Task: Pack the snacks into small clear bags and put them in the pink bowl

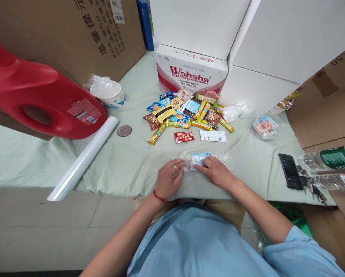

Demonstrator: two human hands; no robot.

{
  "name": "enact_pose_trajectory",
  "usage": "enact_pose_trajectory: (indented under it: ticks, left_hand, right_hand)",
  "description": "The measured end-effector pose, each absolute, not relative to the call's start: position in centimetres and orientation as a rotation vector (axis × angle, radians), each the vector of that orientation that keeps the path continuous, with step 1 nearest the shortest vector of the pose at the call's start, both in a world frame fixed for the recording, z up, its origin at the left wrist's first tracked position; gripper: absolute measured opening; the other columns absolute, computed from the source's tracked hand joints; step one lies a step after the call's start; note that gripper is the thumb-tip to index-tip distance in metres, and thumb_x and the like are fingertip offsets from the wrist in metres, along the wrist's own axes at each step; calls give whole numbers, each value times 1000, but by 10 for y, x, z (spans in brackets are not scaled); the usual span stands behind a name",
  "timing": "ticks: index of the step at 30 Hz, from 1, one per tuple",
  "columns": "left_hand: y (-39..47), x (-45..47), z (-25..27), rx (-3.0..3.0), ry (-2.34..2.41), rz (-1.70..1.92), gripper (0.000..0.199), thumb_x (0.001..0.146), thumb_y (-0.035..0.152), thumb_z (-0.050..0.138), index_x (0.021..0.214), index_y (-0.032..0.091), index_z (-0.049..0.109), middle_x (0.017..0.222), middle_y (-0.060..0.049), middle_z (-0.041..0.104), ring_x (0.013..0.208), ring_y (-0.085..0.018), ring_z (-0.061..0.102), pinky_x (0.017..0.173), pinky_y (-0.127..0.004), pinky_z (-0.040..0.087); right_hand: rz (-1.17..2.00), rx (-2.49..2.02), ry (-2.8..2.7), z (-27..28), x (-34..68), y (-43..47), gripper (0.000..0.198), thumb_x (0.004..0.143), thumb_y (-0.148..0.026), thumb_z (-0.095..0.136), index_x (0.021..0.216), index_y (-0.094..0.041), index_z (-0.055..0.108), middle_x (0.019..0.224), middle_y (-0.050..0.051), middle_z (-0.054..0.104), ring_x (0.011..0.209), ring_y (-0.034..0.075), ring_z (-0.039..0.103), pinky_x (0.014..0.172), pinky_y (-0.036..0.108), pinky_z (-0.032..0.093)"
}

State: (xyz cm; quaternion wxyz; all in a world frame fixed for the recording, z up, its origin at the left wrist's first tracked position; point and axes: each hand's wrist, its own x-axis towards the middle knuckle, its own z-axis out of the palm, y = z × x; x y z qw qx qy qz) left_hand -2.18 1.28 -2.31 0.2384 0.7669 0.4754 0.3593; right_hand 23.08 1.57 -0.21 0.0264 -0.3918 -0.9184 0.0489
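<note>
On the cloth near the table's front edge lies a strip of crinkled clear plastic [224,158], with a light-blue packet [200,157] at its middle. I cannot tell if the packet is inside the plastic or on top. My left hand [169,177], wearing a ring and a red cord bracelet, has its fingers closed on the plastic's left part. From the right, my right hand [216,172] pinches at the packet's right side, one finger reaching over its lower edge. Just beyond lie a red packet [184,136] and a white packet [213,135].
A pile of wrapped snacks [186,111] sits before a Wahaba-style water carton [192,73]. At left are a white roll [84,157], a round brown disc [124,130], a red jug [45,96] and a paper bowl [114,96]. A phone [290,171], keys [310,184] and bottles [338,158] lie right.
</note>
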Motion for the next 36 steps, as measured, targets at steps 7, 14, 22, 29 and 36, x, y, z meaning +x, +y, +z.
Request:
enact_pose_trajectory:
  ticks: [7, 14, 22, 29, 36]
  left_hand:
    - [62, -39, -7, 2118, 1317, 794, 57, 64, 12, 59, 118, 25, 72, 158, -6, 50, 154, -34, 30, 124, -62, 25]
    - [56, -75, -13, 1820, 1171, 930, 17, 77, 22, 50, 60, 22, 53, 80, -6, 72, 97, -24, 70, 93, -43, 56]
    - [51, -56, -19, 1943, 1658, 801, 37, 74, 45, 75, 103, 21, 70, 133, -14, 62, 141, -40, 41, 119, -62, 29]
    - [39, -3, 3, 1732, 1552, 760, 17, 84, 36, 64, 84, 20, 67, 82, -1, 66, 69, -16, 62, 69, -31, 54]
    - [27, 72, 10, 2067, 1283, 566, 23, 91, 20, 54, 104, 18, 73, 114, -10, 73, 105, -22, 68, 95, -37, 56]
  right_hand:
    - [147, -1251, -2758, -10, 227, 13, 37, 104, -15, 46, 134, -26, 66, 93, 7, 56, 88, 24, 46, 76, 34, 37]
    - [324, -1258, -2599, -6, 228, 4, 35, 104, -30, 53, 137, -23, 63, 102, 9, 59, 93, 24, 49, 83, 37, 42]
    - [375, -1310, -2524, -4, 223, -9, 44, 101, -41, 59, 140, -20, 60, 116, 13, 64, 106, 29, 51, 92, 45, 46]
    - [504, -1289, -2436, -5, 230, -19, 41, 101, -24, 57, 142, -21, 60, 131, 15, 61, 118, 28, 51, 103, 48, 48]
    - [686, -1252, -2310, -2, 240, -18, 27, 100, -22, 55, 121, -22, 71, 120, 13, 67, 115, 28, 59, 97, 45, 52]
